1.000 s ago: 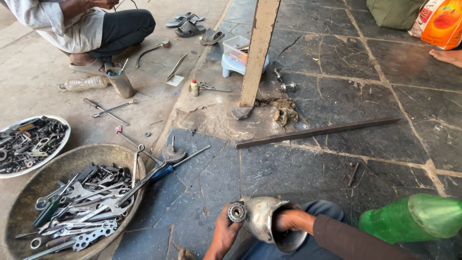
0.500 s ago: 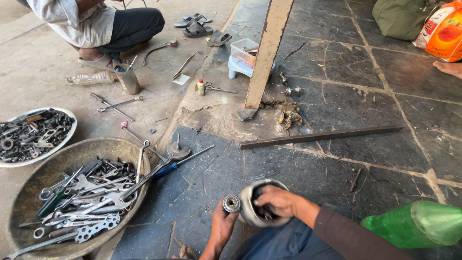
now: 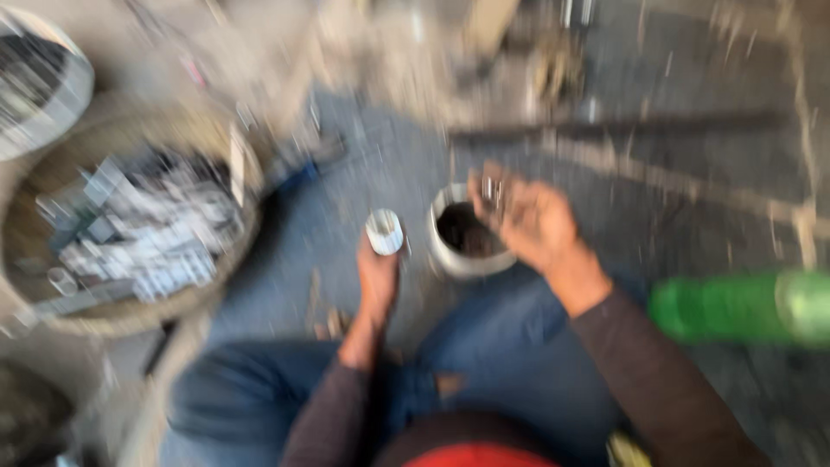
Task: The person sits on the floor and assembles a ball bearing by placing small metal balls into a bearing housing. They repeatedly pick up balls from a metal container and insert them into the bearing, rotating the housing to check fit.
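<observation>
Heavily blurred by motion, so only the bigger shapes readable.

At the far left edge, part of a white bowl (image 3: 43, 95) with dark metal pieces inside. Just nearer, a wide round basin (image 3: 112, 322) full of grey wrenches and similar tools, set on the floor close beside the left knee, probably to stay within an easy reach.

Near the middle, the left hand (image 3: 378, 281), raised from between the knees in blue jeans, closed around a small round metal part (image 3: 385, 232). Fingers wrapped on its lower side, the pale flat end turned upward, seemingly to keep this end visible and steady.

Just to the right, a cup-shaped metal housing (image 3: 456, 264), resting low in front of the knees, close to the small round part, possibly joined to it, not clear. Dark opening facing up, likely so that the inside stays reachable from above.

Over its far right rim, the right hand (image 3: 532, 223), fingers (image 3: 494, 195) bent together, perhaps nipping something small and shiny; too blurred to tell whether really gripping.

Farther away, a long thin rod (image 3: 622, 128) lying across the stone floor. At the right edge, a green plastic bottle (image 3: 735, 307) lying on its side, near the right sleeve.
</observation>
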